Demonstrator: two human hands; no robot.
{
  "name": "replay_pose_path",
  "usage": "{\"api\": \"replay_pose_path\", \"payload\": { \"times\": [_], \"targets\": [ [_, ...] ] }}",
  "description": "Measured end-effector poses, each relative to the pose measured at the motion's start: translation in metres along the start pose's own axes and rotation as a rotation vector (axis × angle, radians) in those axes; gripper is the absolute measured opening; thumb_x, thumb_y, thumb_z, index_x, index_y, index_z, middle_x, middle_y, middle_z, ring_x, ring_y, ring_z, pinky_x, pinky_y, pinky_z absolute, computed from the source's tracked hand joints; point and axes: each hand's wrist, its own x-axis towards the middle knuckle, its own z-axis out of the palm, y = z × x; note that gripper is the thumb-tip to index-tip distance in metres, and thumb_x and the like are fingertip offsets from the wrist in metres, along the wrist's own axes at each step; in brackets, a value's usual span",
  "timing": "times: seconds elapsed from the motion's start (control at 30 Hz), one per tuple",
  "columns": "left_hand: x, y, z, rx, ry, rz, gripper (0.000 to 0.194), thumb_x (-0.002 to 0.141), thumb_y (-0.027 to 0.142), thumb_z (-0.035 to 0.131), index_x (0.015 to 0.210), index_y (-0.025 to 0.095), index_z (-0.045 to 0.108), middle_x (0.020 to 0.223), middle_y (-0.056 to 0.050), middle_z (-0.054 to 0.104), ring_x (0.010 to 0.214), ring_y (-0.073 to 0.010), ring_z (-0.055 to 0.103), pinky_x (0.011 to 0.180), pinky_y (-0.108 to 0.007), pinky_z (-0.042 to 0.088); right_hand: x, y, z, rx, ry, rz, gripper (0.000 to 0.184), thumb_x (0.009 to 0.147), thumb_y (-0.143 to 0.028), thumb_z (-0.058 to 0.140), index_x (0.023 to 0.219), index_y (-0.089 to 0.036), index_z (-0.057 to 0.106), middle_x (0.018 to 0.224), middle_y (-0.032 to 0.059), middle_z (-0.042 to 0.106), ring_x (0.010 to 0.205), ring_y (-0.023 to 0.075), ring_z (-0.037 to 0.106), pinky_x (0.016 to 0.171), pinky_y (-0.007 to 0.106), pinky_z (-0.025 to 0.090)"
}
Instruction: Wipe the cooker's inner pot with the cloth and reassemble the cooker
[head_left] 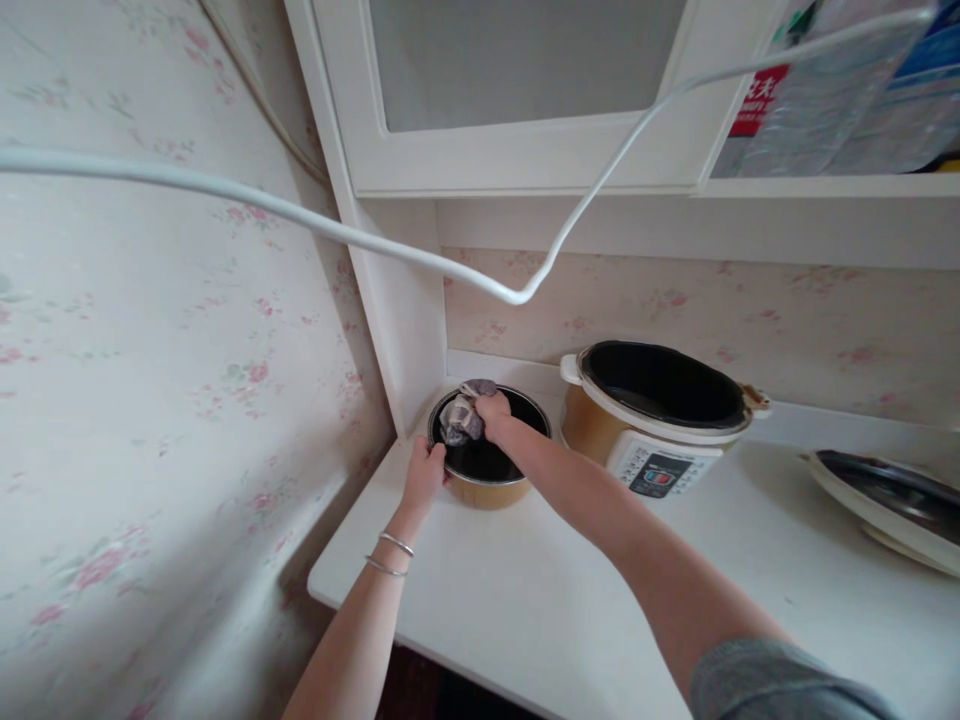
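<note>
Hands (pixel 457 445) at cloth-filled inner pot (pixel 487 470)

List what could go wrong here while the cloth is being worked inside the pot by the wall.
1. The inner pot sits loose on the white counter; only the left hand steadies its rim, so a hard wipe could make it slide or tip.
2. The right hand presses the cloth close to the cooker base; the elbow might knock it.
3. The white cable hangs slack overhead and may snag.
</note>
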Motion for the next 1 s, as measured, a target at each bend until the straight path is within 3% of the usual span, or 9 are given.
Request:
{"api": "replay_pose_path", "payload": {
  "times": [0.17, 0.3, 0.4, 0.47, 0.53, 0.63, 0.7, 0.83, 1.0],
  "targets": [
    [-0.003, -0.001, 0.003, 0.042, 0.047, 0.033, 0.01, 0.08, 0.029, 0.046, 0.087, 0.022, 0.044, 0.056, 0.007, 0.045, 0.04, -0.0125, 0.048, 0.036, -0.023, 0.036, -0.025, 0.001, 0.004, 0.03, -0.256, -0.075, 0.036, 0.075, -0.013, 0.058, 0.11, -0.019, 0.063, 0.095, 0.0031, 0.072, 0.07, 0.013, 0.068, 0.056, 0.018, 0.051],
    [-0.005, -0.006, 0.006, 0.05, 0.081, 0.0, 0.012, 0.082, 0.031, 0.045, 0.09, 0.022, 0.045, 0.058, 0.005, 0.046, 0.043, -0.0137, 0.05, 0.037, -0.023, 0.038, -0.04, 0.019, -0.017, -0.124, -0.52, -0.106, 0.034, 0.058, -0.008, 0.068, 0.09, -0.019, 0.07, 0.076, -0.0007, 0.072, 0.057, 0.0148, 0.065, 0.052, 0.022, 0.051],
    [-0.006, -0.004, 0.006, 0.037, 0.111, -0.022, 0.02, 0.081, 0.032, 0.048, 0.098, 0.02, 0.047, 0.063, 0.004, 0.049, 0.044, -0.0132, 0.051, 0.038, -0.024, 0.041, -0.035, 0.037, -0.032, -0.317, -0.606, -0.102, 0.027, 0.051, -0.003, 0.068, 0.074, -0.016, 0.07, 0.063, -0.0008, 0.067, 0.053, 0.0184, 0.064, 0.053, 0.028, 0.052],
    [-0.006, 0.0, 0.005, 0.024, 0.118, -0.022, 0.031, 0.079, 0.03, 0.05, 0.108, 0.02, 0.047, 0.069, 0.002, 0.053, 0.045, -0.0129, 0.052, 0.038, -0.024, 0.042, -0.028, 0.044, -0.033, -0.43, -0.568, -0.127, 0.018, 0.054, -0.003, 0.067, 0.067, -0.015, 0.068, 0.063, 0.0008, 0.067, 0.062, 0.0214, 0.066, 0.06, 0.033, 0.053],
    [-0.007, 0.006, 0.004, 0.015, 0.063, -0.008, 0.038, 0.077, 0.028, 0.051, 0.114, 0.02, 0.049, 0.074, 0.0, 0.056, 0.046, -0.0128, 0.053, 0.039, -0.024, 0.043, -0.02, 0.046, -0.028, -0.515, -0.466, -0.187, 0.013, 0.058, -0.002, 0.064, 0.061, -0.015, 0.065, 0.069, 0.0044, 0.068, 0.082, 0.0258, 0.067, 0.074, 0.039, 0.053],
    [-0.008, 0.014, 0.002, 0.024, -0.036, 0.003, 0.034, 0.075, 0.025, 0.049, 0.107, 0.02, 0.058, 0.071, -0.001, 0.059, 0.047, -0.0127, 0.053, 0.042, -0.024, 0.045, -0.009, 0.043, -0.023, -0.582, -0.312, -0.337, 0.02, 0.063, 0.002, 0.059, 0.059, -0.017, 0.062, 0.083, 0.0083, 0.07, 0.116, 0.0289, 0.053, 0.096, 0.047, 0.041],
    [-0.008, 0.016, 0.001, 0.05, -0.04, 0.001, 0.03, 0.074, 0.024, 0.048, 0.101, 0.02, 0.062, 0.067, -0.001, 0.058, 0.046, -0.013, 0.052, 0.041, -0.025, 0.046, -0.002, 0.039, -0.024, -0.593, -0.269, -0.444, 0.021, 0.067, 0.001, 0.057, 0.061, -0.019, 0.062, 0.093, 0.0079, 0.07, 0.126, 0.0259, 0.042, 0.105, 0.045, 0.032],
    [-0.007, 0.015, 0.001, 0.077, -0.018, 0.018, 0.027, 0.074, 0.026, 0.049, 0.097, 0.02, 0.063, 0.066, -0.002, 0.059, 0.047, -0.0149, 0.054, 0.041, -0.025, 0.045, 0.007, 0.037, -0.028, -0.593, -0.25, -0.546, 0.016, 0.072, -0.005, 0.057, 0.067, -0.019, 0.064, 0.103, 0.0065, 0.07, 0.128, 0.0223, 0.039, 0.108, 0.041, 0.028],
    [-0.007, 0.012, 0.005, 0.083, 0.016, 0.025, 0.029, 0.077, 0.026, 0.047, 0.101, 0.021, 0.062, 0.075, -0.005, 0.063, 0.051, -0.0168, 0.057, 0.041, -0.026, 0.046, 0.0, 0.041, -0.012, -0.549, -0.171, -0.369, 0.013, 0.071, -0.003, 0.058, 0.07, -0.013, 0.066, 0.095, 0.0171, 0.07, 0.118, 0.0347, 0.049, 0.097, 0.057, 0.036]
  ]
}}
